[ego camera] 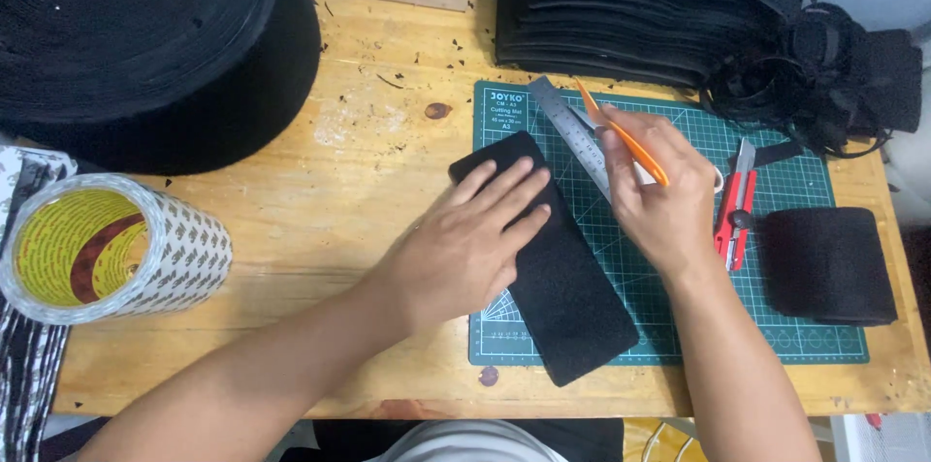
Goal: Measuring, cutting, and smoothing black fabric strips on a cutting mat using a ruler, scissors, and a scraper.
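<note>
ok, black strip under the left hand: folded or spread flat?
Spread flat. The black strip lies in one layer across the green cutting mat, no fold showing; the left hand presses its upper part, which hides that bit.

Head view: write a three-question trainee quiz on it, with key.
1. True or false: the left hand lies flat on the black strip.
2. What does the right hand hold? A) orange tool B) red utility knife C) tape roll
3. What lies under the strip?

Key: 1 true. 2 A. 3 The green cutting mat.
</note>
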